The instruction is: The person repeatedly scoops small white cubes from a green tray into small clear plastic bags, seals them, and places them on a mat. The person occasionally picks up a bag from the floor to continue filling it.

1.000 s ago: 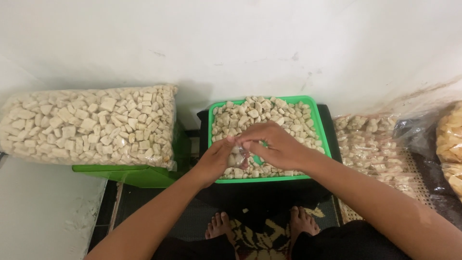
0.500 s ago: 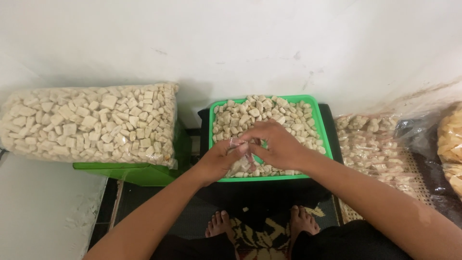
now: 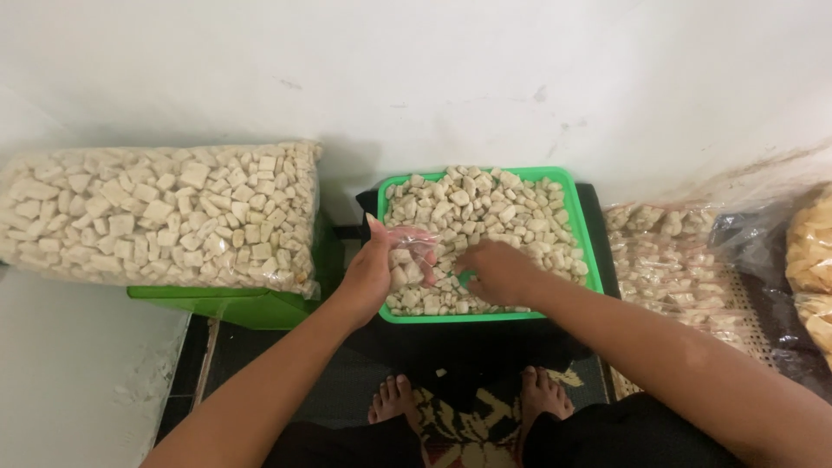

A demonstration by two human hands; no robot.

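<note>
A green tray (image 3: 574, 184) heaped with pale square crackers (image 3: 485, 208) stands in front of me against the white wall. My left hand (image 3: 374, 274) holds a small clear plastic bag (image 3: 409, 251) open over the tray's near left part; a few crackers sit inside it. My right hand (image 3: 496, 273) rests palm down on the crackers near the tray's front edge, fingers curled among the pieces; whether it grips any is hidden.
A large clear sack of the same crackers (image 3: 156, 217) lies on a green stand (image 3: 234, 305) at left. Small filled packets (image 3: 667, 256) are piled at right, beside a bag of yellowish chips (image 3: 813, 260). My bare feet (image 3: 394, 400) rest on a patterned mat below.
My hands have parted. The right hand left the bag and moved right and down onto the crackers, while the left hand still holds the bag.
</note>
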